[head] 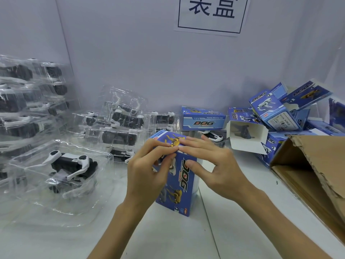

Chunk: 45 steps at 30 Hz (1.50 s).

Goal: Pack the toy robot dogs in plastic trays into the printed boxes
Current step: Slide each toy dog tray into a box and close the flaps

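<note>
At counter centre, both hands work an upright printed box — L hand curls fingers round its top-left edge, R hand presses straight fingers flat on top flap, thumb on front. Left: trayed robot dogs. Far right — spare boxes piled by brown carton.

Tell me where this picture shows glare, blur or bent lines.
Head view: glare streaks on the clear tray at near left; the tray stack at the far left edge looks soft; the wall corner line leans, wide-angle distortion; the blue box, left hand and right hand are sharp, evenly lit.
</note>
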Motion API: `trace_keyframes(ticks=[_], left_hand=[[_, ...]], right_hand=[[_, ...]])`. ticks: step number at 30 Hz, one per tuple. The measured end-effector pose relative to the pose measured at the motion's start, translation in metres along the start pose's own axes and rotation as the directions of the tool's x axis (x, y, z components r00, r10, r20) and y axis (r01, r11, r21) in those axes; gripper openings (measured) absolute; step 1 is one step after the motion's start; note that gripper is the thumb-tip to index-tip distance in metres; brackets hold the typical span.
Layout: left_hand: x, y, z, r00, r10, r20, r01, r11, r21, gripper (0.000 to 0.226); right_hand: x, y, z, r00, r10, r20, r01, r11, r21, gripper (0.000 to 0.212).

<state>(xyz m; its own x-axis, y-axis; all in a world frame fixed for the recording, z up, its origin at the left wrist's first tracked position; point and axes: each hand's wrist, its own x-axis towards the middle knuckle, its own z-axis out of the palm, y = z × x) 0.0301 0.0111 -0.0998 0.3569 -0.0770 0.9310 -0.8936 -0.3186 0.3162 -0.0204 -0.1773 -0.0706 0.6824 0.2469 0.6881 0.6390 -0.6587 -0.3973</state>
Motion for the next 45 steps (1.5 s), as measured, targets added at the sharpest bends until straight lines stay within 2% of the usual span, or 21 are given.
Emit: trace_keyframes(ticks=[7, 11, 13, 15, 17, 18, 20, 22, 24, 26, 30, 34, 36, 37, 40, 42, 43, 45], left_hand=[[0.007, 0.000, -0.002, 1.000, -0.018, 0.018, 0.017, 0.999, 0.047, 0.006], [0.014, -0.004, -0.006, 0.997, 0.040, 0.067, -0.046, 0.994, 0.096, 0.007], [0.013, -0.007, -0.007, 0.997, 0.051, 0.065, -0.061, 0.984, 0.167, 0.016], [0.008, -0.012, -0.009, 1.000, 0.017, 0.026, -0.022, 0.978, 0.207, 0.024], [-0.001, -0.017, -0.010, 0.999, -0.038, 0.013, 0.037, 0.993, 0.110, 0.027], [-0.007, -0.019, -0.010, 0.998, -0.054, 0.010, 0.054, 0.997, 0.052, 0.026], [-0.014, -0.021, -0.009, 0.998, -0.064, -0.015, 0.064, 0.998, -0.008, 0.024], [-0.015, -0.019, -0.010, 0.997, -0.067, -0.031, 0.066, 0.998, -0.018, 0.023], [-0.013, -0.016, -0.010, 0.996, -0.083, -0.035, 0.082, 0.996, -0.027, 0.021], [-0.010, -0.014, -0.011, 0.993, -0.112, -0.041, 0.110, 0.993, -0.044, 0.018], [-0.003, -0.014, -0.010, 0.988, -0.144, -0.054, 0.142, 0.989, -0.038, 0.013], [-0.011, -0.009, -0.003, 0.976, -0.205, -0.066, 0.198, 0.974, -0.107, 0.019], [-0.016, -0.009, -0.002, 0.973, -0.219, -0.070, 0.208, 0.969, -0.136, 0.025], [-0.017, -0.010, -0.003, 0.970, -0.235, -0.069, 0.223, 0.963, -0.150, 0.028], [-0.020, -0.014, -0.006, 0.936, -0.349, -0.044, 0.332, 0.917, -0.220, 0.038], [-0.023, -0.014, -0.008, 0.908, -0.420, -0.003, 0.401, 0.870, -0.287, 0.046], [-0.024, -0.013, -0.008, 0.882, -0.470, 0.030, 0.454, 0.833, -0.316, 0.051], [-0.023, -0.015, -0.006, 0.775, -0.620, 0.126, 0.619, 0.703, -0.351, 0.054]], right_hand=[[0.000, 0.000, 0.001, 1.000, 0.005, -0.021, -0.005, 1.000, 0.017, 0.033], [0.001, -0.002, 0.000, 1.000, 0.015, -0.006, -0.015, 0.999, 0.037, 0.033], [0.001, 0.000, -0.004, 0.998, 0.055, 0.027, -0.057, 0.993, 0.102, 0.033], [0.000, 0.003, -0.013, 0.989, 0.131, 0.072, -0.145, 0.960, 0.238, 0.032], [0.001, 0.006, -0.023, 0.975, 0.189, 0.120, -0.219, 0.918, 0.331, 0.032], [0.002, 0.007, -0.025, 0.972, 0.192, 0.132, -0.226, 0.919, 0.323, 0.029], [0.009, 0.005, -0.026, 0.981, 0.160, 0.110, -0.183, 0.953, 0.241, 0.022], [0.018, -0.001, -0.023, 0.988, 0.119, 0.099, -0.135, 0.977, 0.165, 0.029], [0.022, -0.001, -0.016, 0.988, 0.055, 0.145, -0.059, 0.998, 0.027, 0.039], [0.021, 0.002, -0.007, 0.988, 0.019, 0.156, -0.006, 0.996, -0.087, 0.039], [0.018, 0.003, 0.000, 0.997, 0.032, 0.077, -0.029, 0.999, -0.043, 0.034], [0.022, -0.001, -0.006, 0.986, 0.110, 0.122, -0.115, 0.993, 0.030, 0.032], [0.035, -0.006, -0.019, 0.957, 0.171, 0.233, -0.181, 0.983, 0.023, 0.037], [0.044, -0.008, -0.026, 0.928, 0.206, 0.311, -0.201, 0.978, -0.047, 0.044], [0.074, -0.012, -0.043, 0.753, 0.380, 0.537, -0.199, 0.910, -0.364, 0.080], [0.087, -0.012, -0.049, 0.673, 0.436, 0.597, -0.169, 0.877, -0.450, 0.091], [0.090, -0.012, -0.052, 0.666, 0.435, 0.606, -0.160, 0.877, -0.453, 0.093], [0.089, -0.014, -0.059, 0.722, 0.399, 0.565, -0.164, 0.892, -0.421, 0.095]])
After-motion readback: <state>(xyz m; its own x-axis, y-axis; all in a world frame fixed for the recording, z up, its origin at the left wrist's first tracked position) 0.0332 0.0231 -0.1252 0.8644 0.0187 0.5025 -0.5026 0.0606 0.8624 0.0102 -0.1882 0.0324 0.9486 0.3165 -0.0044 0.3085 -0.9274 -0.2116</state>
